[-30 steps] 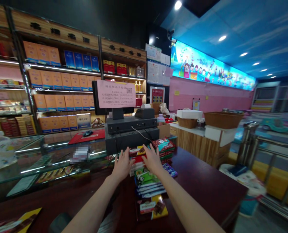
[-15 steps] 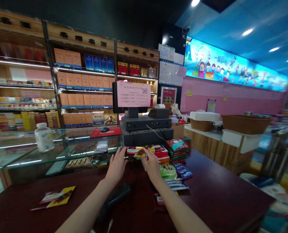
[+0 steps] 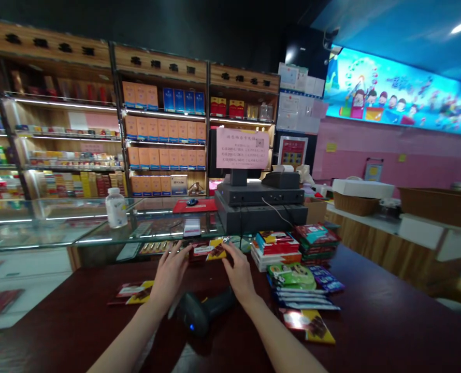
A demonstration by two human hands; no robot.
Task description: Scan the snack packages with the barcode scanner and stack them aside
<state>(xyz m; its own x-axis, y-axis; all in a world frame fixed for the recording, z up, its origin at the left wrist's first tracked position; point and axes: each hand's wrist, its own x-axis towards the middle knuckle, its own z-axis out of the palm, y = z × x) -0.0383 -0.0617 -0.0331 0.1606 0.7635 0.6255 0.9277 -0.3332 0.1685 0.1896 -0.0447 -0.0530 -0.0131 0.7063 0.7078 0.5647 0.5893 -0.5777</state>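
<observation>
Between my two hands is a chocolate bar [image 3: 211,250] in a red and yellow wrapper, raised over the far part of the dark table. My left hand [image 3: 170,272] has its fingertips at the bar's left end, and my right hand [image 3: 239,272] grips the right end. Below them lies a black barcode scanner [image 3: 199,313] with a blue light. Another red and yellow chocolate packet [image 3: 139,293] lies left, partly behind my left hand. One more chocolate bar [image 3: 310,325] rests to the right of my right forearm.
Stacked chocolate boxes [image 3: 277,247], dark red packets [image 3: 318,241], a green bag [image 3: 292,276] and blue packets [image 3: 306,299] lie on the right. A cash register [image 3: 259,199] stands behind. A white bottle [image 3: 116,208] stands on the glass counter [image 3: 153,210].
The chocolate bar has moved left, away from the stacked boxes, with my hands at its ends. My view has turned left, and the scanner and the right-hand chocolate bar show more fully.
</observation>
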